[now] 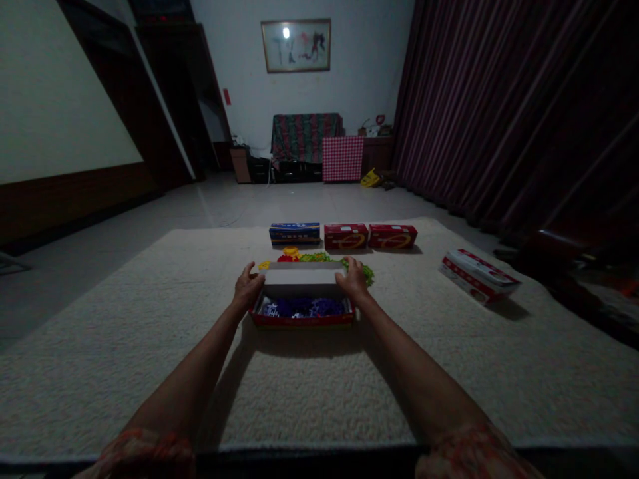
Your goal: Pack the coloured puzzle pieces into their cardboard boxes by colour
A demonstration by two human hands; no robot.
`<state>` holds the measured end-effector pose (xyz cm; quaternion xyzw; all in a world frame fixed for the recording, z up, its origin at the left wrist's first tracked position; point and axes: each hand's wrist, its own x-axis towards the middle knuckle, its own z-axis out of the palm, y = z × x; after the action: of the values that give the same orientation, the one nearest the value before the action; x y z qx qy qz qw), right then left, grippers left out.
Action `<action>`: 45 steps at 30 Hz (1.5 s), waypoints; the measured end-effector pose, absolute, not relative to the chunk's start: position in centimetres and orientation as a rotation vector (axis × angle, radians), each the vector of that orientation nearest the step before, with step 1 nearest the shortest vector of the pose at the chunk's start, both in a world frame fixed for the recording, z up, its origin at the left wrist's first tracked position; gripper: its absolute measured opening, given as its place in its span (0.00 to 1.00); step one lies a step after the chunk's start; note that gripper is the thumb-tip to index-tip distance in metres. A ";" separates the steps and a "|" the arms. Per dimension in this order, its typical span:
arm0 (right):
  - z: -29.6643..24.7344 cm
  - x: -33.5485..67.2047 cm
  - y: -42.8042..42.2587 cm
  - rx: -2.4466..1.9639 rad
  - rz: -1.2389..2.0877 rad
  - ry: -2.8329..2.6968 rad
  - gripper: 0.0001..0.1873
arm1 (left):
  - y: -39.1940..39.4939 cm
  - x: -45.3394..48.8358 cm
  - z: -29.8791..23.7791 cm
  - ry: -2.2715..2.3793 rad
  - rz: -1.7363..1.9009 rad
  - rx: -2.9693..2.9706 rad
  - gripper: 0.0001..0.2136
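A red open box (299, 320) lies on the cream carpet (150, 319) in front of me, with small purple and white pieces (304, 307) inside. Its lid (302, 281) stands raised at the far side. My left hand (247, 286) grips the lid's left end. My right hand (354, 281) grips its right end. Both hands have their fingers curled over the lid's edges. Just behind the lid lies a heap of yellow, red and green small pieces (314, 257).
Further back on the carpet stand a blue box (294, 233) and two red boxes (345, 236) (392, 236) in a row. Another red and white box (478, 274) lies to the right. Dark curtains (499, 113) hang along the right side.
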<state>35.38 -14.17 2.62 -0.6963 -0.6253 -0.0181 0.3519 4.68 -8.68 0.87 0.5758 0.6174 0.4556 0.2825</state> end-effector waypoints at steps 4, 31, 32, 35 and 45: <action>4.5 34.7 -15.9 -1.934 -0.069 -1.842 0.18 | -9.0 4.6 1.9 1.749 1.094 1.919 0.16; 4.3 38.2 -19.5 -1.783 0.310 -1.964 0.19 | -12.0 1.4 3.0 1.324 0.792 1.827 0.15; 4.1 38.2 -19.6 -1.777 0.299 -1.945 0.19 | -12.1 1.6 2.9 1.364 0.811 1.839 0.14; 3.8 37.8 -19.7 -1.763 0.265 -1.903 0.19 | -12.3 2.0 2.8 1.509 0.864 1.836 0.14; 4.7 37.7 -19.7 -1.918 0.460 -1.857 0.23 | -12.3 0.8 3.7 1.396 0.671 1.701 0.26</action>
<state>37.65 -19.70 4.66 -0.6915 -0.6695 0.1658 0.2146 0.78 -12.30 3.65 0.6750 0.5539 0.2664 0.4082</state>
